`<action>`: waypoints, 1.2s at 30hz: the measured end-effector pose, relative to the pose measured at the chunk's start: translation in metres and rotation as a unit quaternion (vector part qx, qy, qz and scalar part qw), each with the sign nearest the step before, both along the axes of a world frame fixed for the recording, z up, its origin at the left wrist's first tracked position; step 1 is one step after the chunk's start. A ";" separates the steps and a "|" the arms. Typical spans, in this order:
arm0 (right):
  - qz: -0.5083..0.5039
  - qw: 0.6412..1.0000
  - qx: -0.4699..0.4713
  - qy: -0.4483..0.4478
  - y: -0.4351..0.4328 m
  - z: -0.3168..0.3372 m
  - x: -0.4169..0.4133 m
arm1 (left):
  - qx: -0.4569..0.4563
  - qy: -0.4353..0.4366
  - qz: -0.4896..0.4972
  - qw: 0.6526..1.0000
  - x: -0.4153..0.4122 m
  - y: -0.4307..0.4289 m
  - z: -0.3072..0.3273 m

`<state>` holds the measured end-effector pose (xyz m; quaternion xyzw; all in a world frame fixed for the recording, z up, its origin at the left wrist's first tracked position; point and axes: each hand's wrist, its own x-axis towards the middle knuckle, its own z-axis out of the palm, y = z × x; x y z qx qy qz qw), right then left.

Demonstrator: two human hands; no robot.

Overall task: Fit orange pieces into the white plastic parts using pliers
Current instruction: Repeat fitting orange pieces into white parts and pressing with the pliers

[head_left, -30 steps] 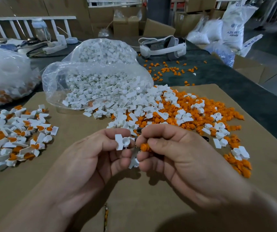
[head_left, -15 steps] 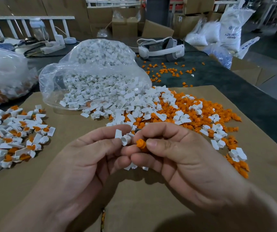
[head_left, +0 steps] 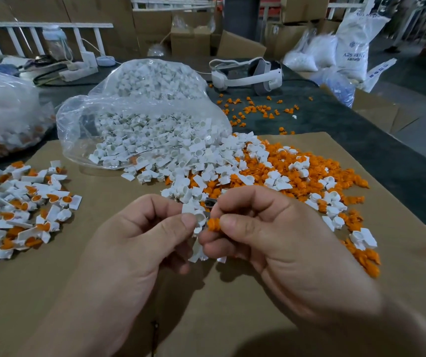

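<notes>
Both forearms reach in from below and the hands meet close in front of the body. The left hand [head_left: 139,243] is curled, thumb and forefinger pinching a white part [head_left: 199,218]. The right hand [head_left: 273,240] faces it, fingers curled, thumb and fingertips nipping an orange piece [head_left: 214,224], the two hands' fingertips almost meeting

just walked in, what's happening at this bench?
A person is assembling small parts by hand over a cardboard sheet. The left hand pinches a white part; the right hand pinches an orange piece right at its opening, not yet seated. I can't make out pliers. Loose white and orange stock spills from a clear bag behind; fitted pieces lie to the left.
</notes>
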<state>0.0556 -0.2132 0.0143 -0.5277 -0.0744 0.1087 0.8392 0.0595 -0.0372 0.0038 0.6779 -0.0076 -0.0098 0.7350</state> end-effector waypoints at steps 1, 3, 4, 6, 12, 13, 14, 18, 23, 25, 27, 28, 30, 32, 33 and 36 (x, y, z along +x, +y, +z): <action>-0.021 0.997 -0.071 -0.034 0.001 0.000 -0.002 | 0.012 -0.002 0.000 1.000 0.000 -0.001 -0.001; -0.074 0.957 -0.250 -0.126 0.001 -0.001 -0.007 | 0.061 -0.018 -0.001 0.998 -0.001 -0.003 -0.003; -0.105 0.909 -0.354 -0.193 0.001 -0.001 -0.009 | 0.086 -0.028 0.002 0.996 -0.002 -0.004 -0.005; -0.136 0.795 -0.501 -0.312 0.003 0.000 -0.011 | 0.106 -0.029 0.007 0.994 -0.003 -0.006 -0.007; -0.133 0.709 -0.553 -0.417 0.001 0.002 -0.010 | 0.042 0.014 -0.046 0.998 -0.003 -0.008 0.000; -0.130 0.704 -0.553 -0.426 0.000 0.002 -0.010 | 0.028 0.024 -0.050 0.998 -0.003 -0.008 0.002; -0.125 0.699 -0.553 -0.436 0.000 0.003 -0.010 | 0.023 0.029 -0.057 0.998 -0.002 -0.008 0.003; -0.115 0.674 -0.558 -0.471 -0.002 0.003 -0.008 | 0.041 0.012 -0.052 0.998 -0.001 -0.005 0.000; -0.144 0.706 -0.525 -0.453 -0.002 0.003 -0.008 | 0.069 -0.034 -0.031 0.997 0.001 -0.003 -0.006; -0.132 0.707 -0.529 -0.450 -0.002 0.001 -0.007 | 0.066 -0.030 -0.044 0.996 0.001 -0.003 -0.006; -0.122 0.703 -0.537 -0.450 -0.002 0.001 -0.007 | 0.050 -0.016 -0.056 0.997 0.001 -0.004 -0.005; -0.119 0.698 -0.543 -0.451 -0.003 0.001 -0.007 | 0.031 -0.002 -0.061 0.998 0.001 -0.003 -0.004; -0.111 0.684 -0.555 -0.460 -0.003 0.005 -0.008 | -0.023 0.040 -0.079 0.996 0.001 -0.004 -0.001; -0.103 0.677 -0.555 -0.472 -0.003 0.007 -0.009 | -0.078 0.079 -0.094 0.989 0.000 -0.005 0.004; -0.102 0.678 -0.552 -0.474 -0.003 0.007 -0.009 | -0.095 0.087 -0.098 0.987 -0.001 -0.006 0.005; -0.108 0.696 -0.534 -0.467 -0.003 0.006 -0.009 | -0.102 0.079 -0.097 0.987 -0.001 -0.008 0.007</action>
